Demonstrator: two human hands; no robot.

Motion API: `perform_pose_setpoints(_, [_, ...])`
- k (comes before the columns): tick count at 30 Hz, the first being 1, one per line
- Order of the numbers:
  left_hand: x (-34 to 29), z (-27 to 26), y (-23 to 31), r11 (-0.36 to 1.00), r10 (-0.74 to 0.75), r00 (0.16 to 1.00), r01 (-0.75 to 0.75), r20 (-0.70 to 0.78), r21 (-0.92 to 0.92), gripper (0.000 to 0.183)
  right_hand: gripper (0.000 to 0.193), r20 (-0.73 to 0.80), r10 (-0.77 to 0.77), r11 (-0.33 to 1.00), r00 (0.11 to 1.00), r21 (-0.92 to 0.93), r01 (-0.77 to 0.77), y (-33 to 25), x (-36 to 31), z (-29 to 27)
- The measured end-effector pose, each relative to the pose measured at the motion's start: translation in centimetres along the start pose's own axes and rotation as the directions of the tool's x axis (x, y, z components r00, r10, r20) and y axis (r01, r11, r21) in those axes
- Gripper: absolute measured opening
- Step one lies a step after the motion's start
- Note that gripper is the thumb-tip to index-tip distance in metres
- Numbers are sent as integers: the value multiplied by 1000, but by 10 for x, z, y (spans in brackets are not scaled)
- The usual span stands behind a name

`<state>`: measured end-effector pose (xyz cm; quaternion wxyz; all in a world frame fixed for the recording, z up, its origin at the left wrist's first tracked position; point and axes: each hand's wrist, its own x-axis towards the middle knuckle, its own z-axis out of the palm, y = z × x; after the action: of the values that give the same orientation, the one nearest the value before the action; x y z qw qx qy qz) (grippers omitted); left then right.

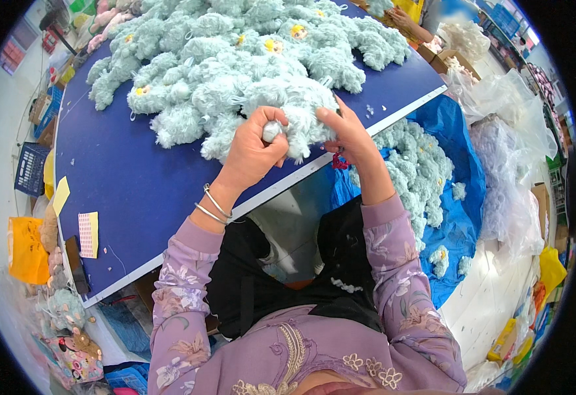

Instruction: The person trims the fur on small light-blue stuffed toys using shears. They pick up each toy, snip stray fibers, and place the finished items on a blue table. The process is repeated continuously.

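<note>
My left hand [251, 151], with bracelets on its wrist, is closed at the near edge of a heap of fluffy pale blue-green plush toys [215, 99]. A small rounded whitish tip [272, 130] pokes out between its thumb and fingers; I cannot tell if it belongs to the toy. Across from it, my right hand [353, 138] grips the side of the nearest plush toy [301, 108], thumb on top and fingers mostly hidden beneath. Both hands are on this toy, over the table's near edge. Something small and red [339, 161] shows below my right hand.
The blue table [136, 191] has a pale rim; a pink-printed paper [88, 235] lies at its left. Right of my legs, a blue sack [469, 178] holds more plush pieces. Clear plastic bags [505, 151] stand beyond it. A person's hand [403, 23] shows at far right.
</note>
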<state>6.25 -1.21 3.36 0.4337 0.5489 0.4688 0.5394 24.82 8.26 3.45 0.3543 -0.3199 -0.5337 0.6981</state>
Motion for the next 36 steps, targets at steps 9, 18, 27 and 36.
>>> perform_pose_setpoints(9, [3, -35, 15, 944, 325, 903, -328, -280, 36, 40, 58, -316, -279, 842, 907, 374, 389, -5, 4, -60])
perform_pose_setpoints(18, [-21, -72, 28, 576, 0, 998, -56, 69, 816, 68, 61, -137, -190, 969, 972, 132, 208, -14, -6, -65])
perform_pose_setpoints(27, [-14, -46, 15, 459, 146, 977, -207, 156, 864, 67, 70, 261, -353, 381, 899, -837, 393, 20, -6, 17])
perform_pose_setpoints(36, [-6, -29, 14, 765, 173, 985, -147, 19, 627, 69, 46, 163, -130, 936, 978, -305, 176, 15, -2, 24])
